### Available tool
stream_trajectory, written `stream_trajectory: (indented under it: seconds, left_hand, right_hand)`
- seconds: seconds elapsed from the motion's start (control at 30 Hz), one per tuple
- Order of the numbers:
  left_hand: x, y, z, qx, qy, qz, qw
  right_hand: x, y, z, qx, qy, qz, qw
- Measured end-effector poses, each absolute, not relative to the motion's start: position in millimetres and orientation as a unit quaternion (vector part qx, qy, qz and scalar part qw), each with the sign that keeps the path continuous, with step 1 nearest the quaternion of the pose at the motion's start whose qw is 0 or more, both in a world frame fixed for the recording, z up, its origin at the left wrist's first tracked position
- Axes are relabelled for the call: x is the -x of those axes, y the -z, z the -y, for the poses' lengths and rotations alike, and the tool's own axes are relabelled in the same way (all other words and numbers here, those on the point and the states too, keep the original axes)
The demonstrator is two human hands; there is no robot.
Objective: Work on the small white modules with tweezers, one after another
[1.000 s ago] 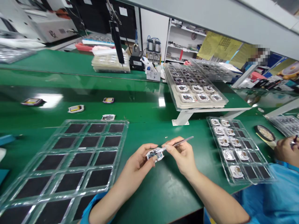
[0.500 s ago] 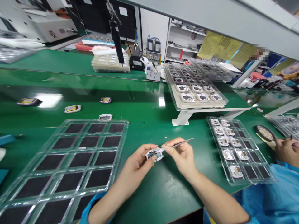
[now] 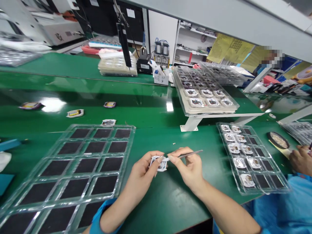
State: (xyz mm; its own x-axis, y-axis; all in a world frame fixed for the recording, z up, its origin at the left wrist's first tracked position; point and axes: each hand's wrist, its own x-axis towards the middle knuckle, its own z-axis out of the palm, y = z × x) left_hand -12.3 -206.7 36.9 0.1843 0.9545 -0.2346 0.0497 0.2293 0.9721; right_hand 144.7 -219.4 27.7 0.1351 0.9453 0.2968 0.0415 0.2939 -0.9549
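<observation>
Over the middle of the bench, my left hand (image 3: 143,167) pinches a small white device housing (image 3: 162,164) with electronic parts showing inside it, the thumb lying across its top. My right hand (image 3: 188,164) is closed on slim grey tweezers (image 3: 192,153), whose back end points off to the right. A whitish tip beside my right fingertips meets the right edge of the housing. Fingers hide part of both things. To the left of my hands lies a clear plastic tray (image 3: 96,172) with black-lined compartments.
On the right, a clear tray (image 3: 258,165) holds several white housings. Stacked trays (image 3: 207,109) stand on a raised shelf behind. A hanging electric screwdriver (image 3: 123,44) is at the back. Loose housings (image 3: 75,113) lie at left. A co-worker's hand (image 3: 301,159) is at far right.
The housing has tilted flatter in my left hand, and my left thumb has shifted up onto it. The tweezers have dropped to a lower angle. Far right, the co-worker's hand has moved slightly.
</observation>
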Motion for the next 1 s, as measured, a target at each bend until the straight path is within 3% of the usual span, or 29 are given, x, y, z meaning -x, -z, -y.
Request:
stream_trajectory:
  seconds: [0.23,0.43,0.67,1.0]
  left_hand:
    - [13.4,-39.4,207.2,-0.417,-0.376,-0.504,0.656]
    - [12.6,-41.9,209.0,-0.416,-0.379,-0.483,0.671]
    - [12.4,-41.5,210.0,-0.437,-0.380,-0.474,0.663]
    - [13.9,-39.2,210.9,-0.513,-0.368,-0.469,0.618]
  right_hand:
    - [-147.1,-32.1,216.3,0.434,-0.348,0.556,0.618]
    - [-147.9,-31.8,213.4,0.445,-0.395,0.543,0.593]
    - [-146.0,-30.3,211.6,0.471,-0.487,0.475,0.562]
    - [-144.8,-29.8,210.9,0.491,-0.454,0.460,0.584]
